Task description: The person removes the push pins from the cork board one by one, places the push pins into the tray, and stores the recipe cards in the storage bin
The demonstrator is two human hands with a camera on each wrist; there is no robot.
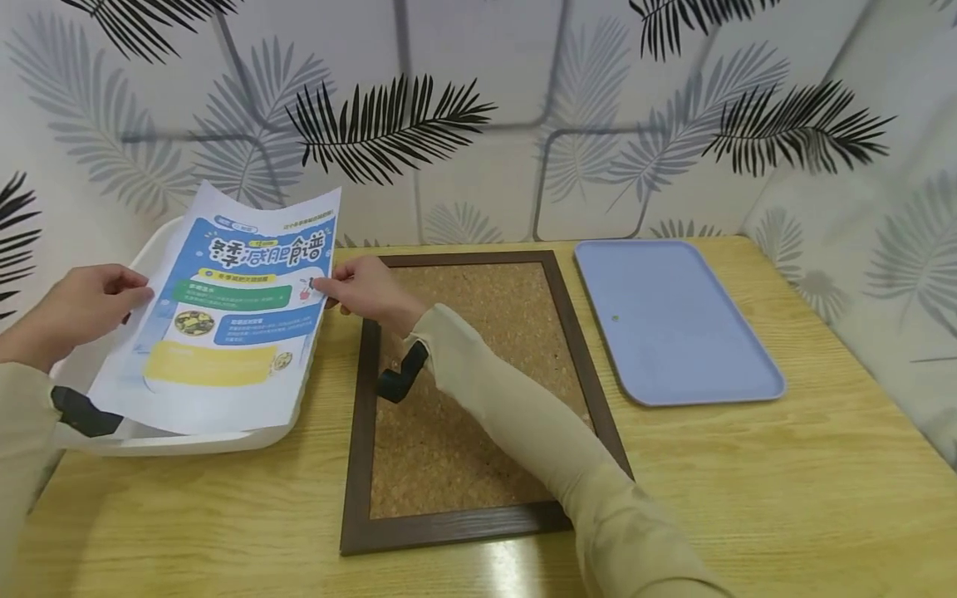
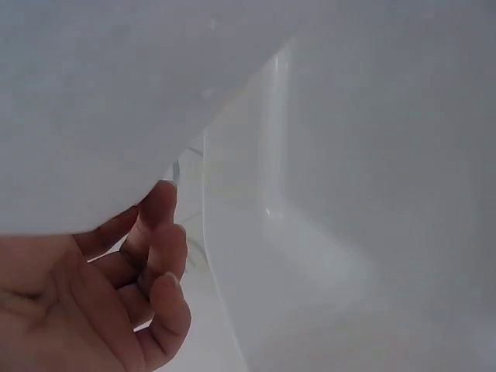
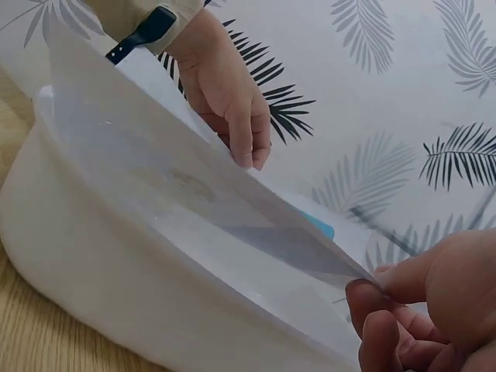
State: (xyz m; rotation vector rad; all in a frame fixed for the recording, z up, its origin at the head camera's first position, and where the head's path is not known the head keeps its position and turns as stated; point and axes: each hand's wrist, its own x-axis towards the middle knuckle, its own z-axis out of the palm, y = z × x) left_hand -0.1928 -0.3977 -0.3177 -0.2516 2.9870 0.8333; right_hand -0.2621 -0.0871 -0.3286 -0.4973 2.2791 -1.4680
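A printed paper sheet (image 1: 232, 332) with blue, green and yellow blocks is held up over a white plastic basin (image 1: 247, 443) at the left. My left hand (image 1: 88, 309) pinches its left edge between thumb and fingers; the left wrist view shows those fingers (image 2: 160, 225) curled at the paper's underside. On the opposite edge my right hand (image 1: 374, 291) pinches the sheet, seen closely in the right wrist view with thumb and forefinger (image 3: 364, 291) on the paper. The sheet hides most of the basin's inside.
A cork board (image 1: 478, 399) with a dark brown frame lies on the wooden table (image 1: 748, 490), under my right forearm. To its right lies a shallow light-blue tray (image 1: 673, 324). A leaf-patterned wall covering (image 1: 493, 166) rises behind the table.
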